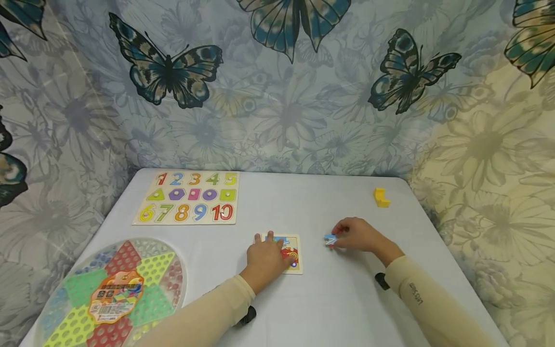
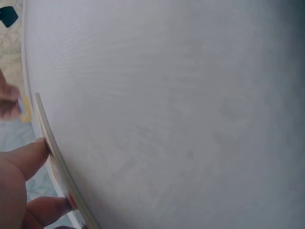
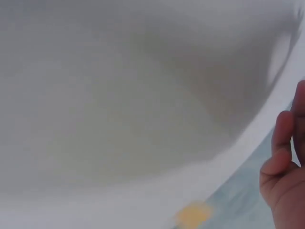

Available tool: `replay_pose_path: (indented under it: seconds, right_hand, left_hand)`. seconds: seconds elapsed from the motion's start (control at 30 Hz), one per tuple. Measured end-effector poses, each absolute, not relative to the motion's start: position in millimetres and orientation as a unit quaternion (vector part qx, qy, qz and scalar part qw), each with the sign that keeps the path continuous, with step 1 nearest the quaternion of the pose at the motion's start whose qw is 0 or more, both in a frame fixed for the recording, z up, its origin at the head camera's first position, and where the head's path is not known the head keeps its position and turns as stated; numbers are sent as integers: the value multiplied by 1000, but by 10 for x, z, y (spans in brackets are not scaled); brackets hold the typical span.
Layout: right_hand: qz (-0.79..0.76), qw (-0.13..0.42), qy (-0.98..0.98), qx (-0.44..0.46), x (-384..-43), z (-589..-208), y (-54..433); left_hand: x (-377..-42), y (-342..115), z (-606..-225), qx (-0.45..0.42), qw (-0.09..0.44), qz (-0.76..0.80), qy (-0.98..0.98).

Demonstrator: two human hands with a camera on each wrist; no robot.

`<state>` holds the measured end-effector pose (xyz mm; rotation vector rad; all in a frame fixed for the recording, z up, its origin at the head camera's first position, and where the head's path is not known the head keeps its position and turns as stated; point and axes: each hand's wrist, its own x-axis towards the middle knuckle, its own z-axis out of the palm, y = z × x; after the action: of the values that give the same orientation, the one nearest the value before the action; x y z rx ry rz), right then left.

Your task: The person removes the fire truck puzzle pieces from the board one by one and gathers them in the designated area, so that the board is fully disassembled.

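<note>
A small puzzle board [image 1: 294,244] with a pale border and a red and blue picture lies mid-table. My left hand [image 1: 265,260] rests on it, covering its left part. In the left wrist view, the thumb [image 2: 29,157] and another finger touch the picture side of the board [image 2: 59,160], seen nearly edge-on. To the right of the board, my right hand [image 1: 357,235] pinches a small blue, white and red puzzle piece [image 1: 329,239] between thumb and fingers. The right wrist view shows only part of that hand [image 3: 290,176]; the piece is hidden there.
Yellow blocks [image 1: 381,198] sit at the back right. A number-and-shape puzzle board [image 1: 184,215] lies at the back left. At the front left is a round board [image 1: 117,289] with coloured star points and an orange label. A patterned butterfly cloth [image 1: 295,120] backs the white table [image 1: 312,308].
</note>
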<state>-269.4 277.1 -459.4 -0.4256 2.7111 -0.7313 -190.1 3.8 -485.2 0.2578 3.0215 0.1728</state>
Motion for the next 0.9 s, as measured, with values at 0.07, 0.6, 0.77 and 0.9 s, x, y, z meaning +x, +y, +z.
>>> replay_pose_path:
  seconds: [0.07, 0.6, 0.77, 0.9]
  right_hand:
    - [-250, 152, 946, -140, -2728, -4593, 3067]
    - [-244, 153, 947, -142, -2762, -4646, 3753]
    - [-244, 154, 947, -142, -2763, -4630, 3731]
    - [-249, 135, 948, -146, -2761, -4594, 3542]
  left_hand:
    - [-1895, 33, -4849, 85, 51, 55, 994]
    - [-1904, 1, -4824, 85, 51, 111, 989]
    - [-1918, -7, -4859, 70, 59, 126, 988]
    - [-1927, -10, -4869, 61, 62, 127, 988]
